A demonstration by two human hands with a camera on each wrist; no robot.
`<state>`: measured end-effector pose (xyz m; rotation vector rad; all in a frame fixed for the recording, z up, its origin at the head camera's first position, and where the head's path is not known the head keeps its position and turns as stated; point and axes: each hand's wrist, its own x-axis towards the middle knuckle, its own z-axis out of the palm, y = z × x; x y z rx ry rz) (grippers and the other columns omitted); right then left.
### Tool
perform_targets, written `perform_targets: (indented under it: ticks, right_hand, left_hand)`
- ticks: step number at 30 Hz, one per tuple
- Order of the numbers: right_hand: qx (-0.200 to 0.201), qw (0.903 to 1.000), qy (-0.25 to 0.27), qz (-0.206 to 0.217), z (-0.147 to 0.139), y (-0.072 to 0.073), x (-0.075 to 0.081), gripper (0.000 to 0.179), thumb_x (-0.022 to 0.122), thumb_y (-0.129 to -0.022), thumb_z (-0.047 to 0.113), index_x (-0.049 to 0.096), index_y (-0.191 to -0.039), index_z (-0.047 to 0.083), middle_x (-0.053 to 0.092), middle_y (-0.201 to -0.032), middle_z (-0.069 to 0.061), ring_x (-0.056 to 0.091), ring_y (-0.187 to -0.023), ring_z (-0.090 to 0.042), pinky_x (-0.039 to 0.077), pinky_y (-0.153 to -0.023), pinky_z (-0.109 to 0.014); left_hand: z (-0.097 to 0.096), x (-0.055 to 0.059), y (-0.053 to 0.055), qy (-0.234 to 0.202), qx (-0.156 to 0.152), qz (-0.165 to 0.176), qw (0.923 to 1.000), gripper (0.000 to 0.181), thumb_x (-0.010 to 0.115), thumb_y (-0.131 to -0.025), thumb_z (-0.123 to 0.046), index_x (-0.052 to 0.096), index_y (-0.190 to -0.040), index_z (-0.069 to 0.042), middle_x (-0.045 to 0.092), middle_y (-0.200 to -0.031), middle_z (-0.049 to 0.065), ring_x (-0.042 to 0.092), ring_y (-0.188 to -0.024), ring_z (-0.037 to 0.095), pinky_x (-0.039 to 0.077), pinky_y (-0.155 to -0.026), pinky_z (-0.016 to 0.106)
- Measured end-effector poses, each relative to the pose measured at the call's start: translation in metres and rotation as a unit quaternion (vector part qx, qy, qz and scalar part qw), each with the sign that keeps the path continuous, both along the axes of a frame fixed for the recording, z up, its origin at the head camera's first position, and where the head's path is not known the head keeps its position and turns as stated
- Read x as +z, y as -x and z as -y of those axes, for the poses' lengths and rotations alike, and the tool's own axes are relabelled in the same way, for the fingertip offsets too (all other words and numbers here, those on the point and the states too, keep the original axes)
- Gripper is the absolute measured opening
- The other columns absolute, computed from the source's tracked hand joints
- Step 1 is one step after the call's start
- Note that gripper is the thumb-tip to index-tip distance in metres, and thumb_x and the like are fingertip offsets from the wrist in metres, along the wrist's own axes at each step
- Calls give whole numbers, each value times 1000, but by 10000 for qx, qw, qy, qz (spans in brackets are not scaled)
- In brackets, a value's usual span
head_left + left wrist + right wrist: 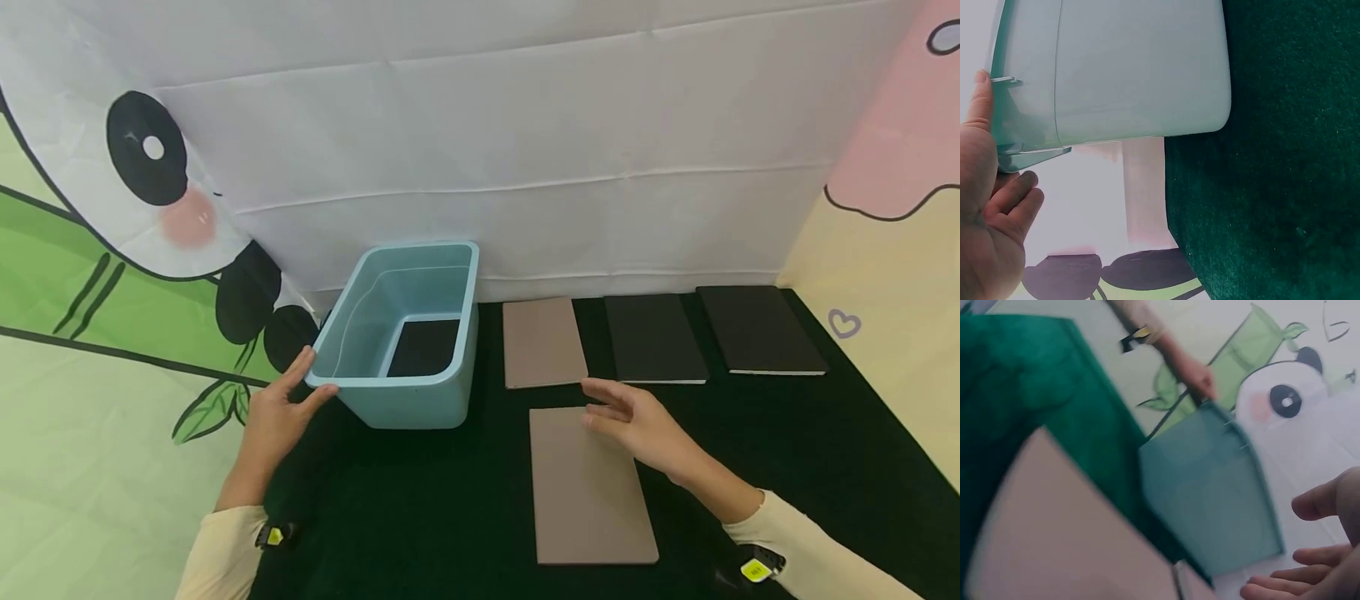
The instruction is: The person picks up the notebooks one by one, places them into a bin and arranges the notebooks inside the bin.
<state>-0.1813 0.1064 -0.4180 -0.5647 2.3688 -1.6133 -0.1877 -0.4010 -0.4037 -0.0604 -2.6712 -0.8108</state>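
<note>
I saw one black book (pixel 423 350) in the bin (pixel 412 407), four books (pixel 654 337) left out on the cloth (pixel 420 508); the left hand (pixel 273 417) pinched the bin's rim (pixel 382 382), the right hand (pixel 641 425), fingers apart from thumb, hung empty near a tan book (pixel 588 500)

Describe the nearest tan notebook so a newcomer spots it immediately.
On the green cloth, right of the blue bin, three notebooks form a back row. In front of them lies the tan notebook, the right hand near its far edge. Unlike the row's tan one, it lies nearer the camera.
</note>
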Motion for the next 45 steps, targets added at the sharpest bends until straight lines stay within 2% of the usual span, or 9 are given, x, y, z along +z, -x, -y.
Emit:
perform_targets:
  ticks: [4,8,14,22,30,35,39,45]
  right_hand:
    - [-192,9969,-549,-521,-11,-10,-20,56,67,-101,22,48,-149,-1,53,-148,-24,60,-128,-39,57,-97,-41]
    - [-342,9892,-1065,-952,-20,-21,-35,57,70,-99,22,51,-148,1,59,-141,-25,65,-120,-41,59,-92,-46]
    - [-724,9752,-1701,-1217,-26,-35,-48,59,76,-94,22,55,-145,2,62,-137,-25,71,-108,-42,61,-84,-49]
    - [-956,9673,-2079,-1091,-30,-50,-63,64,80,-90,32,58,-143,4,66,-134,-21,71,-104,-38,61,-74,-46]
    - [-927,9679,-2272,-537,-32,-62,-70,81,79,-88,49,50,-149,4,58,-143,-24,64,-121,-43,57,-90,-57]
    - [-934,9643,-2416,-541,-29,-65,-75,89,79,-84,54,50,-149,1,58,-143,-25,54,-131,-48,50,-98,-65]
    - [-951,9585,-2637,-519,-25,-68,-77,96,81,-79,60,51,-147,0,55,-143,-31,49,-133,-55,47,-96,-71]
    - [-990,9477,-3035,25,-19,-68,-77,111,81,-71,69,46,-151,1,44,-147,-39,47,-131,-60,43,-94,-77]
  left_hand:
    - [0,2,0,5,-34,-12,10000,75,74,-94,-39,41,-157,-17,37,-162,7,43,-140,49,40,-104,71]
    - [1,2,0,40,-28,10,10000,76,74,-94,-40,40,-158,-17,37,-162,8,42,-140,49,39,-104,71]
    - [2,0,2,56,-32,113,9999,76,71,-95,-45,38,-159,-19,35,-163,8,41,-141,50,38,-105,73]
    - [1,2,2,-14,-30,250,9997,77,69,-96,-47,36,-160,-19,32,-164,8,38,-142,50,36,-105,74]
    - [1,2,1,2,-7,193,9998,77,69,-96,-46,37,-159,-18,33,-163,10,40,-141,51,37,-104,73]
    - [1,2,1,1,-16,162,9999,76,70,-96,-45,37,-159,-17,33,-163,8,40,-142,50,37,-105,73]
    - [1,2,1,-38,-11,168,9999,77,71,-95,-44,37,-159,-17,34,-163,8,39,-142,49,37,-106,72]
    - [1,1,1,-64,22,175,9998,76,71,-95,-44,37,-159,-18,34,-163,9,38,-143,49,37,-106,72]
